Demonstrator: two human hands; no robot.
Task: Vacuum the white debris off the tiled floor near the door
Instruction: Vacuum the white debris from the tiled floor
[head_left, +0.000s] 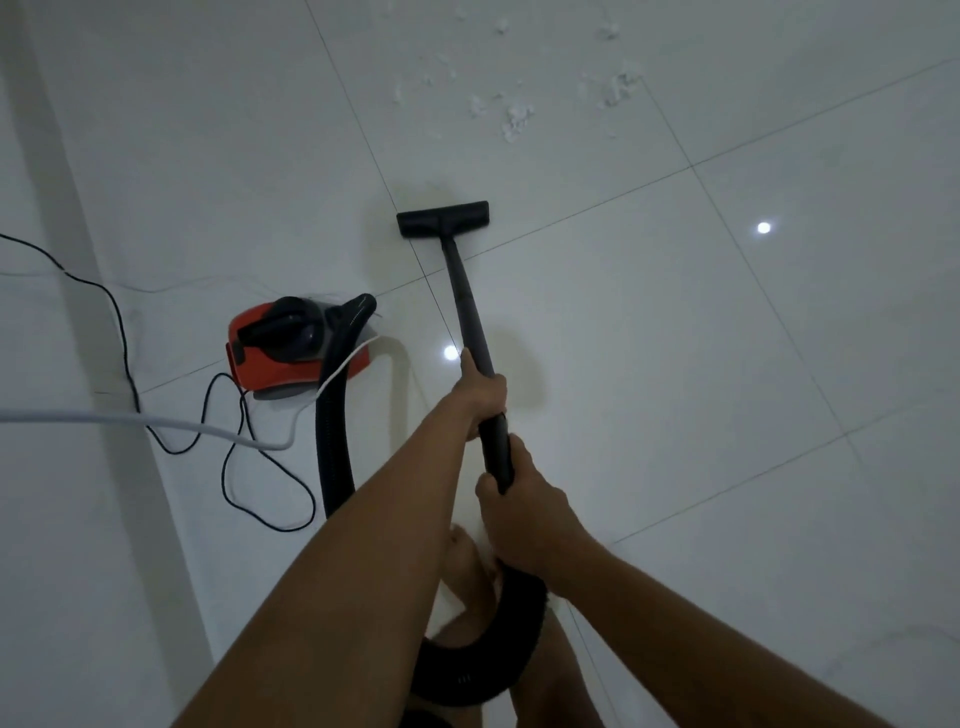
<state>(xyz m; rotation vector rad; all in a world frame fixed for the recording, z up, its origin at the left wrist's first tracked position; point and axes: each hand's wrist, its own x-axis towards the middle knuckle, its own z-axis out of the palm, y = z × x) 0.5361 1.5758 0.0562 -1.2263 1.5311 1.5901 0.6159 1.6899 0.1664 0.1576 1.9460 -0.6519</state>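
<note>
The debris (514, 114) lies scattered on the floor (727, 364) ahead of the nozzle (443, 218), apart from it and untouched. The left grip (480, 397) and right grip (522, 499) are both wrapped tight round the wand (470, 317). Risks: a fast push could scatter the light flakes. The hose (332, 457) loops by the feet (470, 558) and may trip. The cord (124, 340) tangled beside the canister (291, 353) could snag when it is dragged.

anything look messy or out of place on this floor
White debris lies scattered on the tiled floor beyond the vacuum head, not yet reached. A black cord also loops loosely across the floor beside the red vacuum.
</note>
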